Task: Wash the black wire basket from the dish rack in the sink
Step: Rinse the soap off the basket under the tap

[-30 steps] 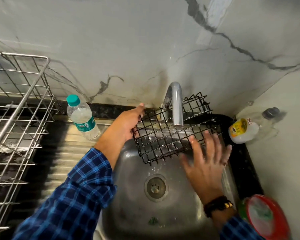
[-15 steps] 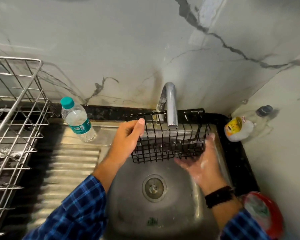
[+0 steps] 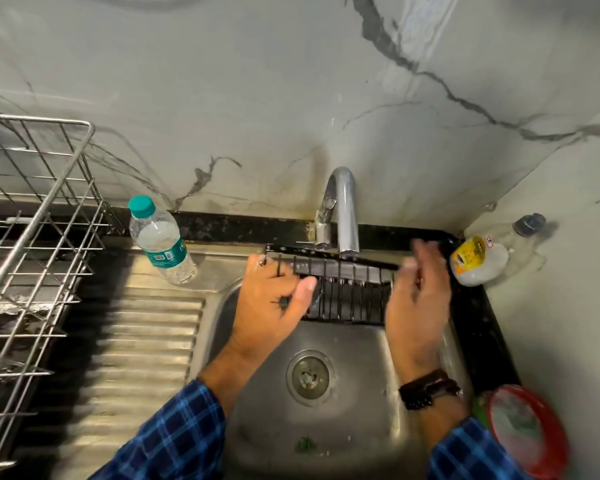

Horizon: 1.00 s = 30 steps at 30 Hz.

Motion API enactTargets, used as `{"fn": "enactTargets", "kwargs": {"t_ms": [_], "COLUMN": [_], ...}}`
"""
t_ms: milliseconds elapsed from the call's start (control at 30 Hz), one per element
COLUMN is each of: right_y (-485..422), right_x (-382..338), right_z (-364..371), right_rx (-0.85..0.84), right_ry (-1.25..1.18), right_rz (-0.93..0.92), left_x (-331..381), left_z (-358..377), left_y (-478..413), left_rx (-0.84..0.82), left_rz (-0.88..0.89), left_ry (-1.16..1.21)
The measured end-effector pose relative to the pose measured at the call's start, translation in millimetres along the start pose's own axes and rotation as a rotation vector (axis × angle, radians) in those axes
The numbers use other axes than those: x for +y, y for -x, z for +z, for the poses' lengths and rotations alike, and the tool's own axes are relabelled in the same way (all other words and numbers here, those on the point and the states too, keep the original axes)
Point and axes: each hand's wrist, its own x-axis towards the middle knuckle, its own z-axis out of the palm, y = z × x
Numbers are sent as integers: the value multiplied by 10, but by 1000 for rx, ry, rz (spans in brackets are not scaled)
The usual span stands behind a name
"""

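Head view: black wire basket (image 3: 343,292) is out of the dish rack (image 3: 39,237) and held over the sink (image 3: 326,431), its back rim just under the tap (image 3: 345,209) spout. Left hand (image 3: 271,306) grasps the left end, fingers hooked round the wires, thumb across the front. Right hand (image 3: 418,306) is at the right end, motion-blurred. I can't tell if its fingers are clamped on the wire or only rubbing it.

I can't make out a water stream or any suds. My read: fetch is done and this is mid-wash. Finishing the rinse and setting the basket down are left.

Room:
- Up: the spout sits right over the rim, so there's little clearance, and the wall is close behind.
- Down: the basin is open to the drain (image 3: 309,375).
- Right: tight. The bottle with the yellow label (image 3: 478,261) lies just beside the right hand, and the red container (image 3: 527,431) is near that forearm.
- Left: the water bottle (image 3: 161,240) stands on the surface near the basin edge, and the rack is well apart.
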Motion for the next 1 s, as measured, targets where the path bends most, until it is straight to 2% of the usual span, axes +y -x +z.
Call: {"fn": "enactTargets", "kwargs": {"t_ms": [67,100,200,267,333,433,500,567,667,767,833,933,1000], "right_y": [4,64,145,46,-76,-214,-304,-324,-299,-260,-225,-191,-191], "right_x": [-56,-168,-333,-358,-349,-324,-270,-234,-226,-151,-78,14,28], "right_z": [88,143,245,201,160,141,137,116,132,153,119,63,40], "right_rx": [-308,-399,-479,-590,-686,-654,-627,-650,-726,-691,-671,-710,-732], "right_ry": [439,524,483,555,578,578,638,607,516,510,503,343,245], "right_rz": [-157,-247,-447,-496,-480,-458,-463,-469,-430,-447,-432,-330,-288], "left_x": [74,107,107,102,91,9,-44,0,111,143,92,-54,-75], "left_z": [97,154,240,201,157,157,185,222,266,261,233,233,291], "left_y": [27,63,178,201,155,-8,-46,-9,29,-49,-130,-240,-291], "left_rx": [-29,-41,-2,-4,-84,-243,-259,-200,-44,19,-70,-373,-433], "left_rz": [58,61,13,20,122,116,73,40,-119,-229,-226,-90,-17], "left_ry": [24,38,113,134,98,-13,-113,-125,-102,-290,-402,-186,-91]}}
